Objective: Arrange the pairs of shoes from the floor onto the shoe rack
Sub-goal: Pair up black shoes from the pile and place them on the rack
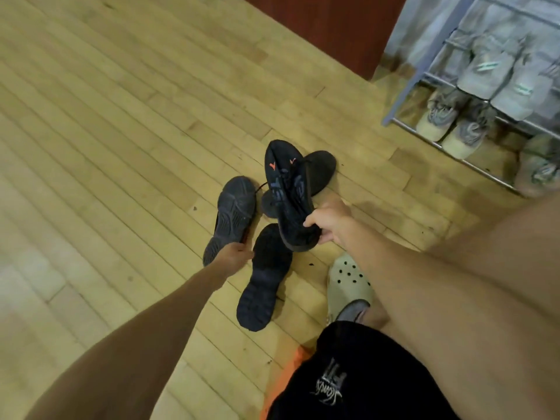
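Note:
Several dark shoes lie in a heap on the wooden floor. My right hand (328, 223) grips the heel of a black sneaker with red marks (288, 189), lifted toe-away above the heap. My left hand (235, 253) grips the heel end of a dark shoe lying sole-up (231, 213). Another sole-up dark shoe (265, 277) lies between my hands. A fourth dark shoe (321, 174) lies partly under the lifted sneaker. The metal shoe rack (406, 95) stands at the upper right.
The rack's tiers hold grey sneakers with teal marks (491, 68) above and grey shoes with cream soles (454, 122) below. A red-brown cabinet (333, 22) stands behind. My foot in a cream clog (348, 283) is planted right of the heap. Open floor lies to the left.

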Tool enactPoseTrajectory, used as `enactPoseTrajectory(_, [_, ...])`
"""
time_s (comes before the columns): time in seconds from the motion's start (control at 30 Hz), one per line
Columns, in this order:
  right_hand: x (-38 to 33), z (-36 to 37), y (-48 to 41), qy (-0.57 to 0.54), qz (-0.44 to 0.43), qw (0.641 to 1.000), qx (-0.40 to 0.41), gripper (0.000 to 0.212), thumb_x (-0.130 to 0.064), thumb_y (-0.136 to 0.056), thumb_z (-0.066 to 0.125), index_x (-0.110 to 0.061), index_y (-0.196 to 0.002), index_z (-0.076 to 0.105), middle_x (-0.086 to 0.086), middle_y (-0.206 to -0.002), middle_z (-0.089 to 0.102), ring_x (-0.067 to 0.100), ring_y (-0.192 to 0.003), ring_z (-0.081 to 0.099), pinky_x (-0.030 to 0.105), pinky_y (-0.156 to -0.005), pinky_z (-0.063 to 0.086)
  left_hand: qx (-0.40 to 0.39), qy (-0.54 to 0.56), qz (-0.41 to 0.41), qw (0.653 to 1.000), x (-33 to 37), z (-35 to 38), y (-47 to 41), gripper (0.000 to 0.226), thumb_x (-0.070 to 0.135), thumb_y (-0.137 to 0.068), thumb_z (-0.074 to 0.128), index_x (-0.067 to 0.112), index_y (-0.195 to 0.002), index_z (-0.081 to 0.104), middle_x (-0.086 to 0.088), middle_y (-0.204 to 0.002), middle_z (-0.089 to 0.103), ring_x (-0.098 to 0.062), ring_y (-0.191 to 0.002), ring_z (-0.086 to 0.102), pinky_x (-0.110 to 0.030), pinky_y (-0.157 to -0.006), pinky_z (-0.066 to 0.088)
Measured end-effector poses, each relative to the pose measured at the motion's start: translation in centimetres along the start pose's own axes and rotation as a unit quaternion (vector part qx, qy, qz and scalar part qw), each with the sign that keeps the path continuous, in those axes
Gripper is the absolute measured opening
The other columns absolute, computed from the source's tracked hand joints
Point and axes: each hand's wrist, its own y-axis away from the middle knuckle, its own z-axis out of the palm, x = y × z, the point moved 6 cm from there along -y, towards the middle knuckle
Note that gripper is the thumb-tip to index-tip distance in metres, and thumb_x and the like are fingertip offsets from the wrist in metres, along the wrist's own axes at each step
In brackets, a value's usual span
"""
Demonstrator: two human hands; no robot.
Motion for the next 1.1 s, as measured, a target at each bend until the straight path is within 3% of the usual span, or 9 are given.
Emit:
enactPoseTrajectory(0.13, [0.5, -0.4, -1.5, -0.043, 0.015, 0.999, 0.003, 0.045, 0.0, -0.076, 0.073, 0.0, -0.119, 0.06, 0.02, -0.121, 0.063, 0.038, -0.106, 0.063, 0.038, -0.061, 0.055, 0.028, -0.144, -0.015, 0.989, -2.1, 2.0, -1.3, 0.046, 0.025, -0.087, 0.059, 0.003, -0.126, 0.053, -0.015, -0.125, 0.048, -0.031, -0.11, 0.051, -0.036, -0.089, 0.044])
enactPoseTrajectory(0.2, [1.1, -0.3, -2.0, -0.083, 0.026, 0.996, 0.009, 0.049, -0.001, -0.074, 0.075, -0.002, -0.12, 0.058, 0.019, -0.121, 0.063, 0.038, -0.105, 0.064, 0.038, -0.062, 0.055, 0.016, -0.137, -0.016, 0.99, -2.2, 3.6, -1.4, 0.065, 0.028, -0.088, 0.06, 0.007, -0.143, 0.035, -0.015, -0.139, 0.037, -0.033, -0.124, 0.044, -0.037, -0.095, 0.042])
enactPoseTrajectory(0.27, [1.8, -0.4, -2.0, -0.113, 0.038, 0.993, 0.026, 0.053, 0.0, -0.072, 0.076, -0.002, -0.122, 0.057, 0.019, -0.121, 0.064, 0.038, -0.104, 0.064, 0.044, -0.077, 0.059, 0.009, -0.096, -0.03, 0.995, -2.4, 5.2, -1.2, 0.08, 0.026, -0.086, 0.064, 0.009, -0.15, 0.02, -0.015, -0.146, 0.035, -0.033, -0.132, 0.04, -0.038, -0.1, 0.041])
enactPoseTrajectory(0.4, [2.4, -1.1, -1.7, -0.134, 0.046, 0.989, 0.04, 0.051, 0.0, -0.073, 0.075, 0.0, -0.121, 0.058, 0.02, -0.117, 0.065, 0.038, -0.103, 0.065, 0.048, -0.084, 0.057, 0.066, -0.14, -0.047, 0.987, -2.2, 5.8, -0.9, 0.074, 0.018, -0.083, 0.068, 0.001, -0.143, 0.028, -0.018, -0.137, 0.045, -0.032, -0.124, 0.048, -0.036, -0.097, 0.047])
enactPoseTrajectory(0.5, [2.4, -2.1, -1.4, -0.133, 0.043, 0.989, 0.046, 0.047, 0.0, -0.073, 0.076, 0.0, -0.118, 0.061, 0.019, -0.114, 0.067, 0.037, -0.1, 0.066, 0.042, -0.073, 0.058, -0.002, -0.158, -0.042, 0.987, -1.6, 6.0, -0.7, 0.071, 0.02, -0.077, 0.074, 0.005, -0.137, 0.039, -0.013, -0.13, 0.049, -0.029, -0.119, 0.05, -0.035, -0.093, 0.05])
enactPoseTrajectory(0.6, [2.9, -3.1, -0.7, -0.124, 0.039, 0.989, 0.067, 0.051, 0.0, -0.071, 0.077, 0.0, -0.119, 0.06, 0.019, -0.113, 0.067, 0.037, -0.099, 0.066, 0.044, -0.08, 0.059, -0.038, -0.158, -0.008, 0.987, -0.9, 6.6, 0.3, 0.066, 0.02, -0.078, 0.073, 0.011, -0.137, 0.043, -0.01, -0.132, 0.048, -0.027, -0.121, 0.048, -0.033, -0.091, 0.046])
enactPoseTrajectory(0.73, [2.6, -3.1, 0.0, -0.139, 0.03, 0.988, 0.054, 0.055, 0.002, -0.069, 0.077, 0.0, -0.121, 0.058, 0.021, -0.115, 0.065, 0.039, -0.099, 0.066, 0.044, -0.071, 0.059, 0.12, -0.195, 0.072, 0.971, -0.4, 4.3, 2.6, 0.054, 0.019, -0.07, 0.077, 0.014, -0.12, 0.058, -0.008, -0.113, 0.064, -0.024, -0.101, 0.061, -0.036, -0.08, 0.054])
enactPoseTrajectory(0.87, [2.5, -2.1, 0.6, -0.127, 0.019, 0.991, 0.036, 0.045, 0.002, -0.071, 0.076, 0.0, -0.114, 0.062, 0.02, -0.112, 0.067, 0.037, -0.097, 0.067, 0.04, -0.061, 0.056, 0.261, -0.251, 0.079, 0.929, -2.2, 1.5, 5.3, 0.044, 0.022, -0.075, 0.069, 0.017, -0.115, 0.053, -0.005, -0.106, 0.062, -0.025, -0.094, 0.06, -0.035, -0.072, 0.051])
enactPoseTrajectory(1.1, [4.0, -1.8, 0.2, -0.09, 0.015, 0.995, 0.036, 0.053, -0.002, -0.059, 0.08, -0.004, -0.109, 0.064, 0.017, -0.106, 0.07, 0.037, -0.093, 0.068, 0.049, -0.08, 0.058, 0.089, -0.145, 0.119, 0.978, -3.0, 4.9, 5.7, 0.046, 0.02, -0.085, 0.066, 0.014, -0.129, 0.056, -0.006, -0.121, 0.064, -0.024, -0.109, 0.06, -0.028, -0.088, 0.046])
